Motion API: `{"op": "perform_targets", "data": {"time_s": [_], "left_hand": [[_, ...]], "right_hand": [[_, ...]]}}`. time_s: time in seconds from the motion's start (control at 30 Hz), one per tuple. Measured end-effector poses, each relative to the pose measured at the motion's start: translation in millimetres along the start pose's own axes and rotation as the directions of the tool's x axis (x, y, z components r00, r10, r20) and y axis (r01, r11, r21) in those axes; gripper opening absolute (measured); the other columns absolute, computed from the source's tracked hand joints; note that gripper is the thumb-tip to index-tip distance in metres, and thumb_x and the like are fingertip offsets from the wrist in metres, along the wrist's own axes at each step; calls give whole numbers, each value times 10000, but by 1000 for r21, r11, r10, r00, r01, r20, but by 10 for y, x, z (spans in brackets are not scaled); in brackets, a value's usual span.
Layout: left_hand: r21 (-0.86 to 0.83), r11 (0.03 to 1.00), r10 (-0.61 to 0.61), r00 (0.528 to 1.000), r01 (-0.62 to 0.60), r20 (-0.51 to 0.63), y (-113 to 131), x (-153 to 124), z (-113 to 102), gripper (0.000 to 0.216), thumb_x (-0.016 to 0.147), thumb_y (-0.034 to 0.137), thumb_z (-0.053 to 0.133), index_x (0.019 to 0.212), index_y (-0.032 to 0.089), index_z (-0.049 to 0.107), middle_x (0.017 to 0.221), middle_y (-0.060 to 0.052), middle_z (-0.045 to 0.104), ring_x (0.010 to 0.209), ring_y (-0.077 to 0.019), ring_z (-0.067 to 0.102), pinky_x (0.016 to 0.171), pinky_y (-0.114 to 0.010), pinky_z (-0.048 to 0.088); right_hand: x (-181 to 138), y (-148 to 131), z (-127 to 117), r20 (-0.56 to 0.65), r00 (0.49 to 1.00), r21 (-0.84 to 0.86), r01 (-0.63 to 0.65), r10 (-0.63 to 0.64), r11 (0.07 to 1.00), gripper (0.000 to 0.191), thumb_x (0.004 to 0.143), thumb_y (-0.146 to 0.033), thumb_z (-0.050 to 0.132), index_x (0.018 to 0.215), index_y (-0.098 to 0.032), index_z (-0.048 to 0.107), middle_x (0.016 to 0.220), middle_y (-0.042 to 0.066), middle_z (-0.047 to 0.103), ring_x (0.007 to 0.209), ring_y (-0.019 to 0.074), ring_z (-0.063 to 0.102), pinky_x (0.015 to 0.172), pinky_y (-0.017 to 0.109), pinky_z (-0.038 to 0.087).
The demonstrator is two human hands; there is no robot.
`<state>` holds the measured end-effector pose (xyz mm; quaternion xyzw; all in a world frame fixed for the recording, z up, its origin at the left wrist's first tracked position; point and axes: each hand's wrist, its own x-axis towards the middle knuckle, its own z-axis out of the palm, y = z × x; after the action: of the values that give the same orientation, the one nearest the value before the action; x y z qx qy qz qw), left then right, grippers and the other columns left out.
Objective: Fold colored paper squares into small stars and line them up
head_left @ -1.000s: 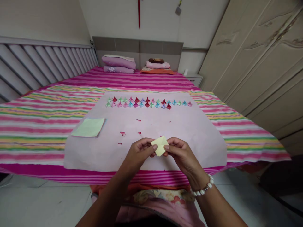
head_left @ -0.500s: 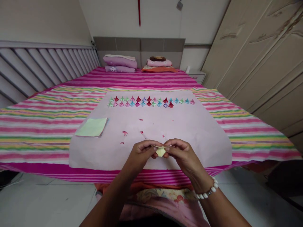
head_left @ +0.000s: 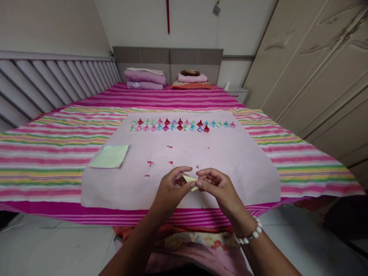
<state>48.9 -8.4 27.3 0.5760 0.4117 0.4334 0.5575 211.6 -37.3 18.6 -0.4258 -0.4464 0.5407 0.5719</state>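
Observation:
A small folded piece of pale yellow paper point(head_left: 189, 179) is pinched between my two hands above the near part of a pale sheet point(head_left: 115, 191). My left hand point(head_left: 174, 186) grips its left side and lower edge, the index finger raised over it. My right hand point(head_left: 215, 186), with a white bead bracelet at the wrist, has thumb and fingers closed on its right end. My fingers hide part of the folds. Farther off on the sheet stand rows of small folded paper shapes point(head_left: 179, 123) in red, pink, green, blue and purple.
A stack of square paper point(head_left: 110, 156), light green on top, lies at the sheet's left. Several red marks or scraps point(head_left: 150, 163) dot its middle. Underneath is a bed with a striped cover point(head_left: 43, 161). Folded bedding point(head_left: 145, 78) rests by the headboard; a wardrobe point(head_left: 316, 76) stands right.
The yellow paper has turned from a downward-pointing shape held level to a slanted triangle. My left index finger has lifted away from it, and both hands have shifted their hold.

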Motion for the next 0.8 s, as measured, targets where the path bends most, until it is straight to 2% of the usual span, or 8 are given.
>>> {"op": "perform_targets", "data": {"time_s": [0.1,0.2,0.37,0.53,0.63,0.8], "left_hand": [[-102,990,-89,995,94,51,-14,17,-15,333,643,285,781,934,163,675,633,32,610,623,-111,534,623,-234,406],[-112,985,-116,986,130,120,-16,30,-21,217,695,344,742,782,150,699,699,-7,661,690,-131,571,683,-248,426],[6,999,-43,999,43,9,-31,18,9,222,769,370,667,690,162,665,630,27,582,651,-113,497,634,-226,381],[77,997,0,1000,2,-21,-29,-8,45,290,841,396,570,679,165,636,621,27,545,646,-119,476,607,-233,362],[-1,1000,-24,999,24,-45,-20,-3,69,288,826,411,588,694,166,660,631,20,574,662,-125,512,626,-232,398],[-226,966,-127,992,125,8,-87,8,105,201,685,340,754,753,157,706,685,4,661,656,-120,587,664,-236,474]], "right_hand": [[15,-8,8,1,1000,-90,-12,12,996,164,665,-304,788,718,-178,697,592,-17,602,562,112,513,557,248,397],[15,-19,13,3,1000,-161,12,-12,987,165,713,-326,743,702,-173,681,585,-23,567,567,112,475,557,251,368],[4,-20,40,5,999,-273,46,-46,961,189,761,-343,690,717,-163,650,603,-29,514,579,113,424,554,254,335],[-14,-27,56,36,999,-300,40,-31,953,233,760,-368,686,679,-162,614,582,-41,469,557,107,391,540,251,316],[-16,-33,56,13,998,-292,65,-65,954,238,755,-372,688,670,-165,610,597,-32,498,575,115,414,558,253,338],[-3,-28,64,-85,992,-223,76,-98,972,232,731,-375,711,660,-170,626,585,-28,541,564,115,447,552,247,361]]}}
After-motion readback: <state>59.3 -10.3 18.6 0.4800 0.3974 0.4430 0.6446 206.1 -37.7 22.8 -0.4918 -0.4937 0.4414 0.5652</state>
